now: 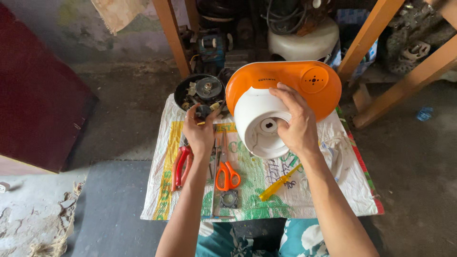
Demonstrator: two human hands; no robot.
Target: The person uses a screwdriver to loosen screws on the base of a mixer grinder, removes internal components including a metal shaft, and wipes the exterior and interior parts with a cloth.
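I am looking down from the head camera and watching my right hand [296,124] gripping the orange and white appliance body [281,102], fingers spread wide over its white cylindrical base with the thumb hooked near the central socket, so the housing is being tipped on its side with the underside turned toward me, which is keeping the socket in plain sight. The housing is resting on the printed woven sack [304,190] that is serving as a work mat on the concrete floor, toward its far right part. My left hand [200,131] is pinching a small dark part [203,111] between thumb and fingertips, closed narrowly around it, just at the near edge of the round black tray of spare parts [200,91], which is sitting at the mat's far left corner within easy reach. Lying on the mat between my forearms are orange-handled scissors [227,175], red-handled pliers [181,165] off to the left, a yellow-handled screwdriver [278,185] slanting under my right wrist, and a small square metal piece [229,198] near the close edge; all are spread apart, handles toward me, so each is staying easy to pick out.
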